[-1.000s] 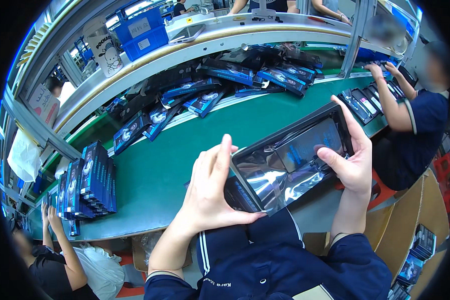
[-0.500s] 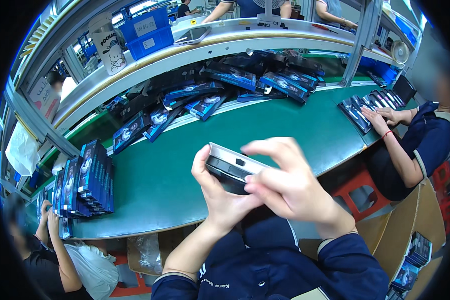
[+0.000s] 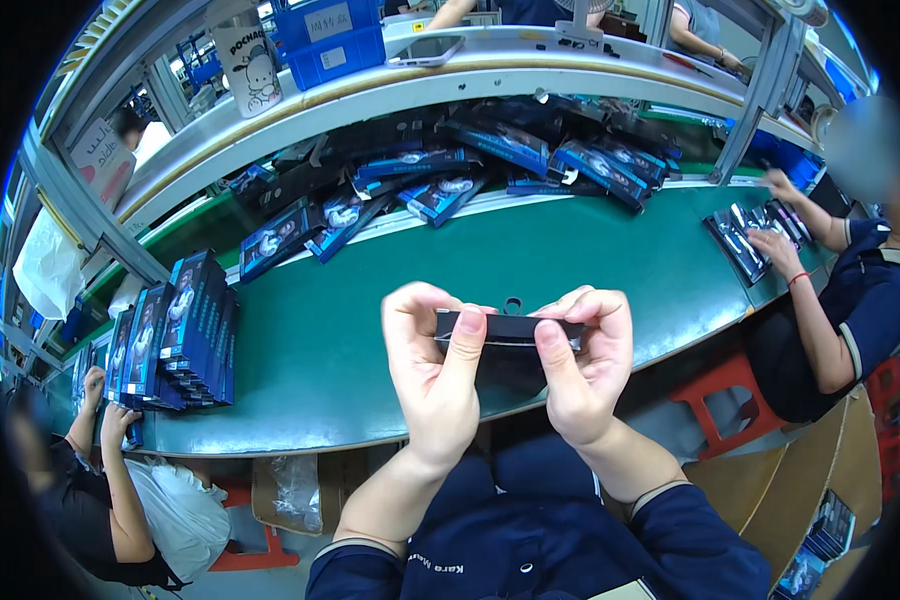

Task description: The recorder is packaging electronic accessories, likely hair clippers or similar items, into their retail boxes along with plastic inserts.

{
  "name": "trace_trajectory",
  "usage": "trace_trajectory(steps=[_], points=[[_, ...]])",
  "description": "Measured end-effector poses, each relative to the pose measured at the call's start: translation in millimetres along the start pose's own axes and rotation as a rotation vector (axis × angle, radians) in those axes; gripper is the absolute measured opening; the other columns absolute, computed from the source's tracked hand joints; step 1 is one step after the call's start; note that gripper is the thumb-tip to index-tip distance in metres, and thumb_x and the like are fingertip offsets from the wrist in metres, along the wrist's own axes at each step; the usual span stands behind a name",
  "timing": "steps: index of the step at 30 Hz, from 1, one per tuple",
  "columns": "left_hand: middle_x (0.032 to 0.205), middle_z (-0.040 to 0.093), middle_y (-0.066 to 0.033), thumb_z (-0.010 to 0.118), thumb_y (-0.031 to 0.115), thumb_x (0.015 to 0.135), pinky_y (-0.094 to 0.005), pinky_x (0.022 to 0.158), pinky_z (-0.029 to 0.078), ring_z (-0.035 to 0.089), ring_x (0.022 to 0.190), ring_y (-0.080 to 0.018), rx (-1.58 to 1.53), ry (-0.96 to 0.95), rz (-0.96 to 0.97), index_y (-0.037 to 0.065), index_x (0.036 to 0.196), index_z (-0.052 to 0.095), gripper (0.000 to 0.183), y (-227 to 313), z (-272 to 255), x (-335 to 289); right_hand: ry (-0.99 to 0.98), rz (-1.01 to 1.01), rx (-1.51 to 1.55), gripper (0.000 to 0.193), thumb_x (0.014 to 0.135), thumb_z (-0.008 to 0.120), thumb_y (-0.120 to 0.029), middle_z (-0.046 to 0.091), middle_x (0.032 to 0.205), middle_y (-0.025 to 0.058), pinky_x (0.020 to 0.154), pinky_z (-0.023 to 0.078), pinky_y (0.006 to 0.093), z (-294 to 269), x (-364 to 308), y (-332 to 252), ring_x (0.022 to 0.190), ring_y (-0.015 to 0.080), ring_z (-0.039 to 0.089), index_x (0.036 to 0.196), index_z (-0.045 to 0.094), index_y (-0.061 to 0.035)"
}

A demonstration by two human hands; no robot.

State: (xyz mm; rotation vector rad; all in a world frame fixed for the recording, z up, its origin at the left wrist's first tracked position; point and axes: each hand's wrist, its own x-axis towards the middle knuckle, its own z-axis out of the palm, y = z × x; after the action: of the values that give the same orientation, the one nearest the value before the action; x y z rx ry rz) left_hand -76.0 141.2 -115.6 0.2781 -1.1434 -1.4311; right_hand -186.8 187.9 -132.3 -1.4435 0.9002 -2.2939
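- The flat dark packet (image 3: pixel 510 328) is held edge-on in front of the person's chest, above the near rim of the green tabletop (image 3: pixel 370 340); only its long narrow edge and a pale seam line along it show.
- It looks thin and light, with a glossy skin that would likely be slippery and easy to crease; whether something stiff sits inside cannot be told from this angle.
- The left hand (image 3: pixel 435 375) has its grip clenched on the packet's left end, thumb pressed on the near face over the seam and the other fingers curled behind.
- The right hand (image 3: pixel 585 375) grasps the right end in the same manner, thumb in front and fingers wrapped over the top.
- A pinch at both ends, thumb against fingers, seems the safest hold: it keeps the thin body flat, while a squeeze in the middle would probably buckle it.
- Well apart on the left of the tabletop stands a row of upright blue boxes (image 3: pixel 185 325), near a co-worker's hands (image 3: pixel 105 415).
- Further back, a heap of flat dark and blue boxes (image 3: pixel 450 180) lies along the far edge under a curved shelf (image 3: pixel 530 85).
- On the right, another seated person's hand (image 3: pixel 770 250) rests on a group of small dark packs (image 3: pixel 745 235).
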Motion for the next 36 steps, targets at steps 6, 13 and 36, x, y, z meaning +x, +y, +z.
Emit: trace_trajectory(steps=[6,13,36], points=[[0.105,0.063,-0.0191,0.07,0.005,0.089,-0.0316,0.082,0.051,0.062,0.091,-0.02,0.055,-0.165,0.304,0.005,0.1,0.045,0.028,-21.1,-27.4,-0.9,-0.239,-0.383,-0.232,0.041,0.082,0.074,0.003,0.059,0.1,0.0178,0.07,0.051,0.0278,-16.3,-1.2,19.2,0.083,0.0202,0.063,0.105,0.042,-0.01],[0.158,0.013,-0.0238,0.086,0.023,0.067,-0.0432,0.117,0.021,0.019,0.146,-0.0336,0.477,-0.797,-0.115,-0.001,0.153,-0.005,0.128,-22.5,-66.8,-8.4,-0.034,0.263,0.197,0.021,0.104,0.045,-0.018,0.054,0.102,0.0071,0.084,0.046,0.0264,10.0,4.2,46.8,0.091,0.0114,0.053,0.119,0.048,-0.0042],[0.154,0.02,-0.0307,0.079,0.034,0.076,-0.0597,0.113,0.02,0.021,0.142,-0.0483,1.802,-0.168,0.105,0.006,0.15,0.03,0.093,18.4,-128.0,37.7,-0.748,-0.601,-1.339,0.061,0.083,0.057,-0.003,0.044,0.146,0.0128,0.11,0.028,0.0598,-12.3,113.4,190.2,0.135,0.0359,0.041,0.14,0.048,-0.0214]])
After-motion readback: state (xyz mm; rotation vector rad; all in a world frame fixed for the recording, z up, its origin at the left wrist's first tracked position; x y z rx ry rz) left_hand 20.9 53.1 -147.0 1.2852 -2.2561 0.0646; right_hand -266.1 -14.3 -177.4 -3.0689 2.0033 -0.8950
